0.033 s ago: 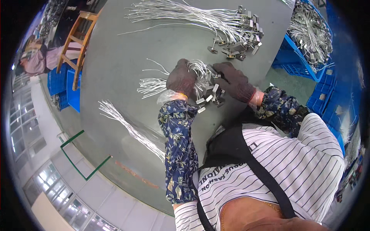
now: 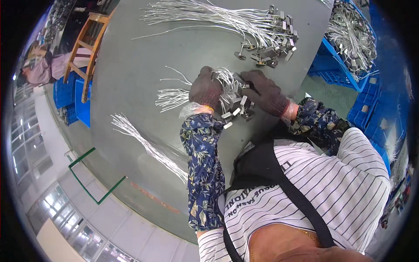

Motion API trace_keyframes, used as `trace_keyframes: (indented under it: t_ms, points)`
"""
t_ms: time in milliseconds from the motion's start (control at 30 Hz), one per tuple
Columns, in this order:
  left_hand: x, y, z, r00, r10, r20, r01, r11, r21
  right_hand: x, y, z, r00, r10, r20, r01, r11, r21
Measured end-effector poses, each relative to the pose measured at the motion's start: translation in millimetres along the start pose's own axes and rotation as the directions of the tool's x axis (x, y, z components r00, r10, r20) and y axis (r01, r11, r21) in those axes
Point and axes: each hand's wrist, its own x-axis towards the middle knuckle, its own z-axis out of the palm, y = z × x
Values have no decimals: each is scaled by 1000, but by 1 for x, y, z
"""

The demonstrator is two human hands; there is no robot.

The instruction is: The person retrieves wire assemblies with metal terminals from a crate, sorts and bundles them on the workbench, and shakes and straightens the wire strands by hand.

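Note:
My left hand (image 2: 206,87), in a dark knitted glove, is closed round a bundle of silvery wires (image 2: 172,98). The loose wire ends stick out to its left, and bent wires loop up on its right side. At the bundle's other end hangs a cluster of small dark blocks with bright metal faces (image 2: 238,109). My right hand (image 2: 265,91), gloved the same way, has its fingers curled against the upper right of this cluster, touching the blocks. Its fingertips are partly hidden, so its exact hold is hard to see.
A larger spread of wires (image 2: 209,17) with block ends lies across the far side of the grey table (image 2: 131,83). Another wire bundle (image 2: 148,146) rests to the left of my left forearm. Blue crates (image 2: 336,78), one heaped with wires, stand at right. A wooden stool (image 2: 89,48) is far left.

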Motion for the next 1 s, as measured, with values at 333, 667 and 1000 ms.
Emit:
trace_keyframes:
  t_ms: [333,667,1000]
  points:
    - [-72,-26,43,931,-90,-354,-177,738,-651,-12,10,-5,959,123,257,-225,881,417]
    - [-108,-37,49,932,-197,-304,-220,358,-908,50,13,25,808,-150,569,282,947,-151]
    - [-130,-44,29,986,-45,-163,-89,682,-726,30,-5,30,592,-1,806,-513,771,378]
